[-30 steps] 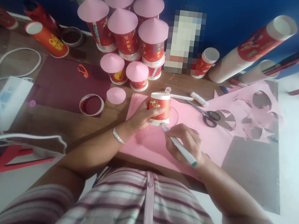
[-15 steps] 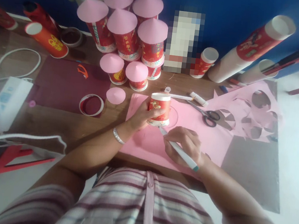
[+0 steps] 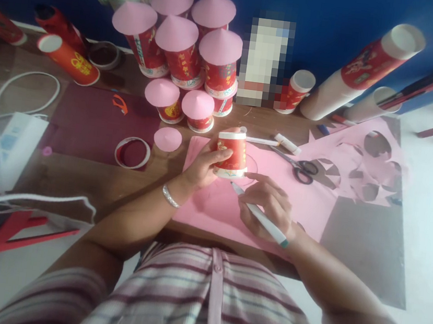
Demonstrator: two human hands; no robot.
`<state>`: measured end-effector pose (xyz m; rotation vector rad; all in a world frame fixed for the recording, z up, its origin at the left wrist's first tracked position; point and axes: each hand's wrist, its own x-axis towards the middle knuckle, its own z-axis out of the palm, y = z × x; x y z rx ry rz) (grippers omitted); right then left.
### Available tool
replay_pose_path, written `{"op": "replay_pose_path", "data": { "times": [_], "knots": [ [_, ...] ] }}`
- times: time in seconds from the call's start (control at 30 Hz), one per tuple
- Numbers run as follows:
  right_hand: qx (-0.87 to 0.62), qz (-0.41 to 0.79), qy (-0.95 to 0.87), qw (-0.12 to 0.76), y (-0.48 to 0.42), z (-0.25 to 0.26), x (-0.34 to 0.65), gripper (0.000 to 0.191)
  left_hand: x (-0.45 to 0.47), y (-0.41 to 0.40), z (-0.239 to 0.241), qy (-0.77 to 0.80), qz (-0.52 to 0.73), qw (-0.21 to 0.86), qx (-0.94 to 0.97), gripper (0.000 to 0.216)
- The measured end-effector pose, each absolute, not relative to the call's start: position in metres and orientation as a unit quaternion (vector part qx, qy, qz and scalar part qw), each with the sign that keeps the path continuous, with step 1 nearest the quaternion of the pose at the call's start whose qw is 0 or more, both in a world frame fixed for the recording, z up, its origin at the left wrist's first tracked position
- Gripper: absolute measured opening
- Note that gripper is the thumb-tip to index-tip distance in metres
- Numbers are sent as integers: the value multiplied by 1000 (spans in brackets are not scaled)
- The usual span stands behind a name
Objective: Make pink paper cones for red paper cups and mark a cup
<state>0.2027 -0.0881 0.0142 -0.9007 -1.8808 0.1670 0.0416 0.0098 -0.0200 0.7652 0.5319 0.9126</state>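
Observation:
My left hand [image 3: 205,161] is wrapped round a red paper cup [image 3: 233,152] with gold print and a white band at its lower edge that bears green marks. Between the thumb and fingers of my right hand [image 3: 266,206] is a white marker pen [image 3: 268,224] with a green end, its tip just below the cup. My right index finger reaches out to the cup's lower right edge. Beneath both hands lies a pink paper sheet [image 3: 305,209] with a drawn circle outline, partly hidden by the cup.
Several red cups with pink cone tops [image 3: 177,33] stand at the back. Scissors [image 3: 302,171] and a cut-up pink sheet [image 3: 350,147] lie to the right. A white ring [image 3: 148,154] and a small pink cone [image 3: 167,139] are on the left. A tall paper tube [image 3: 364,70] leans behind.
The cup has turned and tilted slightly in my left hand, and its lower edge has risen away from the pen tip. My right index finger has stretched out towards it.

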Motion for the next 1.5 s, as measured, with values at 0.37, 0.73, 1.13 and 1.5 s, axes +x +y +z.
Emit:
{"op": "replay_pose_path", "data": {
  "times": [0.37,0.73,1.13,1.5],
  "knots": [
    [-369,91,-787,485,-90,14,200,27,43,6,-22,259,401,799,366,58],
    [-399,46,-772,492,-87,14,206,25,43,8,-16,272,409,798,350,43],
    [-414,52,-778,470,-88,14,205,25,43,8,-16,281,394,803,349,37],
    [-409,62,-781,469,-89,13,206,29,43,6,-10,294,395,787,371,38]
  ]
}}
